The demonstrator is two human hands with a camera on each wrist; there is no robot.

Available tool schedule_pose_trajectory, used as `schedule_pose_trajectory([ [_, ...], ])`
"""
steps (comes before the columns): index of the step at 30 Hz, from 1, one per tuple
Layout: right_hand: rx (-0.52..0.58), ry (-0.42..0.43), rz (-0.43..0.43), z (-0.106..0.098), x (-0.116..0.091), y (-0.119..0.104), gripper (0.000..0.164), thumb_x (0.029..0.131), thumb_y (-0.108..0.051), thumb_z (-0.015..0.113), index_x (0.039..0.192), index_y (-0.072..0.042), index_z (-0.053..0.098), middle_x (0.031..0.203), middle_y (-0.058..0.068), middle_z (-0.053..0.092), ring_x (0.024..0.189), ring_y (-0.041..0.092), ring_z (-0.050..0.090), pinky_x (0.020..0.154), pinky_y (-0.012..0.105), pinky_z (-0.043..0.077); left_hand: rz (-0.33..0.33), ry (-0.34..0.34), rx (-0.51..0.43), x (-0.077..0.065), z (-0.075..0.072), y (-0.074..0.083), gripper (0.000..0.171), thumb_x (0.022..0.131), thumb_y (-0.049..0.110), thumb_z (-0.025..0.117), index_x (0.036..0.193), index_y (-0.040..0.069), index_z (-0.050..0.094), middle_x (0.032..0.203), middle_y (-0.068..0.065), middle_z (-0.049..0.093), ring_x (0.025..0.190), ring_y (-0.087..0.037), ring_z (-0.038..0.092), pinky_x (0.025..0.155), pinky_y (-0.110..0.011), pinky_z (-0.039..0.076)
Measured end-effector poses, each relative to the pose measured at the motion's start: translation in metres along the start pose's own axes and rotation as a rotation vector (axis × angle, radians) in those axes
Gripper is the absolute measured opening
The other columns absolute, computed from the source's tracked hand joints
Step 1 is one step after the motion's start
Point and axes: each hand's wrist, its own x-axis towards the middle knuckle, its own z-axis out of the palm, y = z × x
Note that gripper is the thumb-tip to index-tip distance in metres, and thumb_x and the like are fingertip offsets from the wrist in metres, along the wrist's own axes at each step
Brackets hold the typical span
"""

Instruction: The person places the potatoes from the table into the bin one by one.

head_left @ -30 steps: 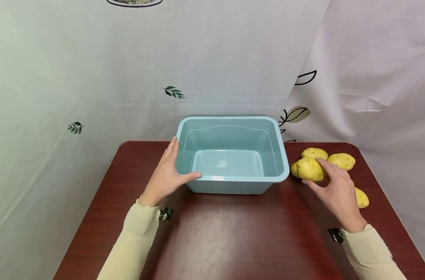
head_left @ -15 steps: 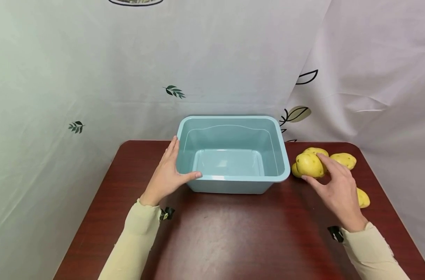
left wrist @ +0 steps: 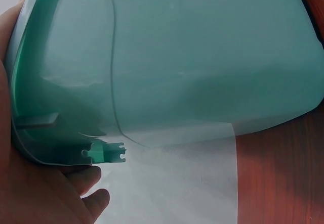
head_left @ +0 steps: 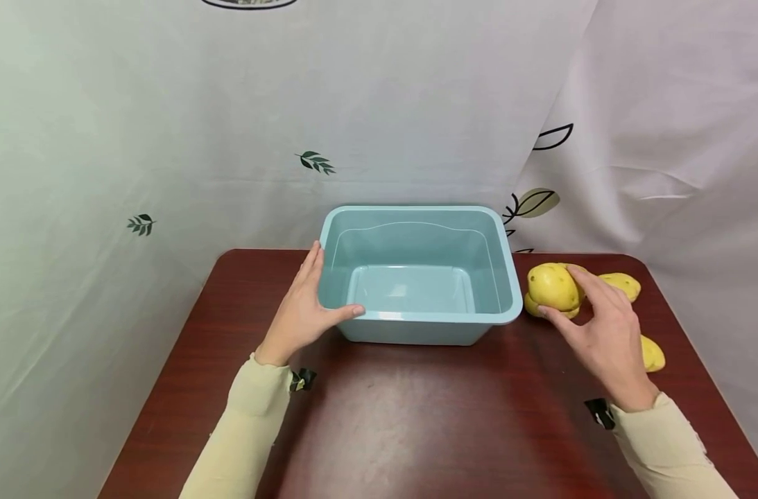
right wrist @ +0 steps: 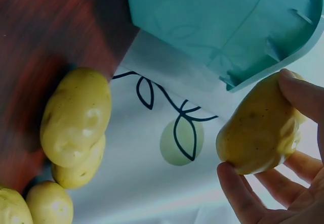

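Observation:
In the head view, my right hand [head_left: 606, 333] holds a yellow potato [head_left: 552, 286] between thumb and fingers, just above other potatoes. The right wrist view shows this potato [right wrist: 260, 125] lifted, with the fingertips [right wrist: 235, 188] against it. My left hand [head_left: 300, 312] rests at the front left corner of a light blue plastic basin [head_left: 428, 317]. Its fingers are straight along the left side and its thumb lies at the front rim. In the left wrist view the basin's outer wall [left wrist: 202, 57] fills most of the picture. No objects show inside the basin.
Several more potatoes lie on the right of the dark red table [head_left: 379, 416], including a single potato [head_left: 653, 355] near the right edge. In the right wrist view a large potato [right wrist: 76, 118] rests against another. A white patterned cloth [head_left: 416, 104] hangs behind the table.
My right hand has raised the potato a little off the other potatoes. The left hand stays at the basin's corner. The head view has shifted slightly.

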Motion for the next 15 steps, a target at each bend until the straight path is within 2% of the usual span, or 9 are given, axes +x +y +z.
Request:
schedule_pose_trajectory([
  [6, 0.008, 0.011, -0.001, 0.000, 0.001, -0.007, 0.084, 0.063, -0.008, 0.095, 0.139, -0.007, 0.060, 0.133, 0.019, 0.062, 0.107, 0.041, 0.055, 0.087, 0.049, 0.039, -0.004, 0.002, -0.002, -0.001, 0.001, 0.001, 0.124, 0.074, 0.073, 0.074, 0.162, 0.015, 0.009, 0.166, 0.019, -0.003, 0.154, -0.014, 0.007, 0.117, -0.053, 0.027],
  [12, 0.014, 0.018, -0.013, 0.001, 0.004, -0.013, 0.086, 0.061, -0.009, 0.096, 0.139, -0.008, 0.061, 0.134, 0.018, 0.062, 0.113, 0.042, 0.055, 0.090, 0.055, 0.041, -0.006, 0.002, -0.011, -0.002, 0.001, 0.001, 0.123, 0.075, 0.072, 0.075, 0.162, 0.014, 0.009, 0.166, 0.018, -0.003, 0.154, -0.014, 0.006, 0.118, -0.053, 0.026],
  [15, 0.024, 0.020, -0.028, 0.001, 0.007, -0.015, 0.086, 0.060, -0.011, 0.097, 0.139, -0.008, 0.061, 0.134, 0.017, 0.063, 0.115, 0.042, 0.056, 0.093, 0.053, 0.041, 0.001, 0.009, -0.018, -0.001, 0.002, 0.001, 0.123, 0.075, 0.070, 0.075, 0.162, 0.013, 0.010, 0.166, 0.018, -0.002, 0.154, -0.014, 0.006, 0.117, -0.053, 0.027],
])
